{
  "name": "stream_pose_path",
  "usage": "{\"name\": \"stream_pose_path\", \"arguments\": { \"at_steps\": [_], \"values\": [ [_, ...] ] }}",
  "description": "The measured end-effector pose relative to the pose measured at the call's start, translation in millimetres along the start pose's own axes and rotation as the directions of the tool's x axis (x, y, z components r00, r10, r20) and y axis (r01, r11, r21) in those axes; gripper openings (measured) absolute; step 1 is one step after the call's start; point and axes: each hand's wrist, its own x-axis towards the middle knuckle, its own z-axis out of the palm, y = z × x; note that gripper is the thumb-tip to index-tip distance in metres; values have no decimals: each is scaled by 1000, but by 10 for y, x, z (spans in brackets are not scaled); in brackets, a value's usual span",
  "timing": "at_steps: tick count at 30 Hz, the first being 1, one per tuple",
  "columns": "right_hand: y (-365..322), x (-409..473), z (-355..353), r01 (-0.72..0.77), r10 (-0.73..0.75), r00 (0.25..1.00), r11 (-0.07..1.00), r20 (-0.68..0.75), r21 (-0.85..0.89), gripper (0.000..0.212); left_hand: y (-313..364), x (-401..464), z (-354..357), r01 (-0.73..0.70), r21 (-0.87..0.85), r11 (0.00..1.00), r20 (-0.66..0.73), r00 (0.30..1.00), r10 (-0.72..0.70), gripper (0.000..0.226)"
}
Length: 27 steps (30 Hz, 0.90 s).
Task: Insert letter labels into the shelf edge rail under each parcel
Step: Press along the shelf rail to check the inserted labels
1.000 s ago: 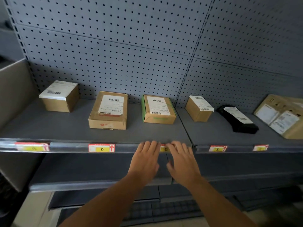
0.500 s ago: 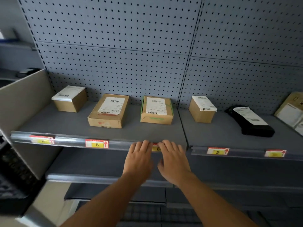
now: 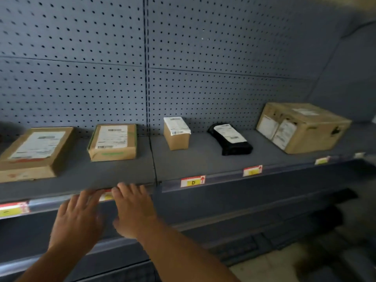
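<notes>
My left hand (image 3: pixel 78 217) and my right hand (image 3: pixel 133 210) lie side by side, fingers spread flat against the shelf edge rail (image 3: pixel 223 179). Between their fingertips shows a red-and-yellow label (image 3: pixel 105 196), mostly hidden, under the green-taped parcel (image 3: pixel 113 141). Neither hand holds anything. Further labels sit in the rail: one at the far left (image 3: pixel 13 209) under the flat cardboard parcel (image 3: pixel 36 153), the D label (image 3: pixel 192 181) under the small upright box (image 3: pixel 176 132), another (image 3: pixel 252 170) under the black bag parcel (image 3: pixel 230 141), and a blurred one (image 3: pixel 321 160) under the large carton (image 3: pixel 303 127).
A grey pegboard wall (image 3: pixel 183 58) backs the shelf. A lower shelf (image 3: pixel 223 222) runs beneath the rail, and pale floor (image 3: pixel 274 263) shows at the bottom right. A vertical seam (image 3: pixel 155 165) splits the shelf into two bays.
The view has swung right and closer: the leftmost box left the frame and the large carton came fully into view. Both hands stay at the label under the green-taped parcel.
</notes>
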Motion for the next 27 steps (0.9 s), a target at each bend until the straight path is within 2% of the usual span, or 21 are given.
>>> {"name": "stream_pose_path", "arguments": {
  "at_steps": [3, 6, 12, 17, 22, 27],
  "values": [
    [128, -62, 18, 48, -48, 999, 996, 2, -79, 81, 76, 27, 34, 27, -20, 999, -38, 999, -27, 61],
    [280, -118, 18, 52, -56, 998, 994, -36, -97, 81, 211, 84, 25, 76, -13, 997, -11, 997, -76, 53],
    [700, -370, -153, 42, -52, 996, 989, -68, -144, 70, 798, 191, 88, -112, -46, 993, 49, 992, 114, 54],
    [1385, -697, -389, -63, 31, 987, 976, -155, -207, 59, 1501, 411, 208, -213, -66, 975, 107, 970, 219, 60],
    [2045, -998, -528, -146, 111, 984, 953, -141, -266, 63, 2085, 581, 244, -202, -51, 978, 207, 956, 208, 63],
    [2242, -1071, -535, -84, 57, 990, 971, -127, -224, 63, 2291, 675, 246, -154, -4, 988, 207, 967, 152, 56]
  ]
}}
